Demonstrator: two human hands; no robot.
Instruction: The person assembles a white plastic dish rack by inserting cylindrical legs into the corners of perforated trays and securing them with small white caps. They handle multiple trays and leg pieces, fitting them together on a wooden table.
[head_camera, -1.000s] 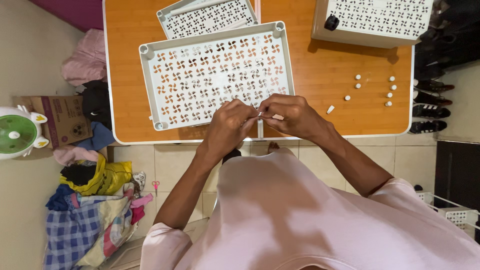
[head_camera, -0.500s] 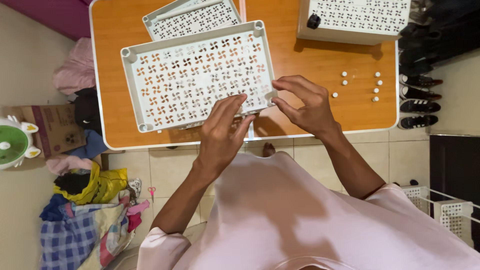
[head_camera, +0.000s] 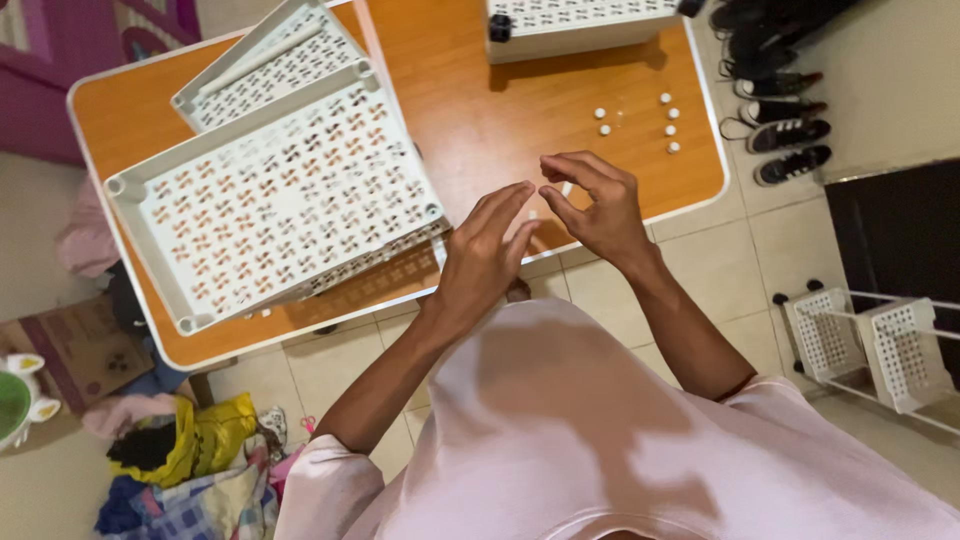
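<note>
Since there is only the head view, everything comes from one look straight down over the person's chest and pale pink shirt (head_camera: 600, 430). The left hand (head_camera: 485, 255) floats over the near edge of the orange wood-grain table (head_camera: 500, 120), fingers straight and spread, gripping nothing, just right of the near corner of the large white tray (head_camera: 270, 205). The right hand (head_camera: 595, 205) hovers close beside it, thumb and forefinger curled toward each other as if pinching; a sliver of something white shows just behind the fingers, but whether it is held cannot be told.

The tray is a shallow rectangular plastic panel, pierced all over with a pinwheel cut-out pattern, with round sockets at its corners. It lies skewed and seems to be tipped, its near long side overhanging shadow, probably because it rests partly on the second panel (head_camera: 265, 60), of the same make, farther away at the left.

At the far edge stands a third white perforated piece (head_camera: 580, 25), boxier, with a dark caster at one end. To the right, a small cluster of white caps (head_camera: 640, 115) sits loose on the tabletop, well apart from the hands yet within reach.

Off the table lie shoes (head_camera: 780, 130) on tile at the right and a heap of cloth (head_camera: 180, 460) at the near left.
</note>
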